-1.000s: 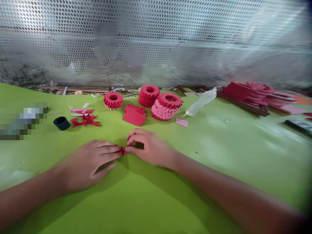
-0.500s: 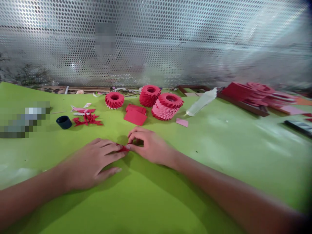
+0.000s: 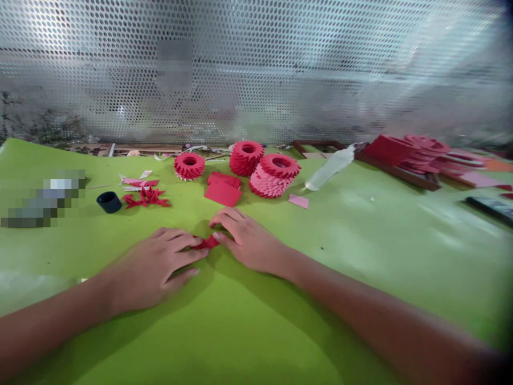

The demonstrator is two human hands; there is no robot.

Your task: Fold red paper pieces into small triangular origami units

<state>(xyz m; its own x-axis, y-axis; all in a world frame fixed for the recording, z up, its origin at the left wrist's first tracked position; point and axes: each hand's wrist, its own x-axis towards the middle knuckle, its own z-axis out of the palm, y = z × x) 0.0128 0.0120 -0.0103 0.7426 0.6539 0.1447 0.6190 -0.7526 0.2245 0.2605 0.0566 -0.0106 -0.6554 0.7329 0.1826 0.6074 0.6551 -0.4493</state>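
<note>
A small folded piece of red paper (image 3: 209, 242) lies on the green table between my hands. My left hand (image 3: 154, 267) rests palm down with fingers stretched out, fingertips pressing on the left end of the paper and its thumb apart. At the right end, the thumb of my right hand (image 3: 252, 240) presses on the paper while its other fingers curl above. Part of the fold is hidden under my fingers. Beyond my hands lie flat red paper pieces (image 3: 223, 192). To the left are folded red paper pieces (image 3: 147, 198) beside a dark blue ring-shaped object (image 3: 109, 202).
Several ring stacks of folded paper stand at the back: a small red one (image 3: 189, 166), a red one (image 3: 247, 158) and a pink-and-red one (image 3: 274, 176). A translucent bottle (image 3: 329, 168) lies right of them. Red paper stacks (image 3: 404, 152) sit far right, near a dark phone-like object (image 3: 491, 209).
My right thumb has shifted slightly right and up along the red paper, and more of the paper shows. My left hand stays almost in place. The view has moved a little.
</note>
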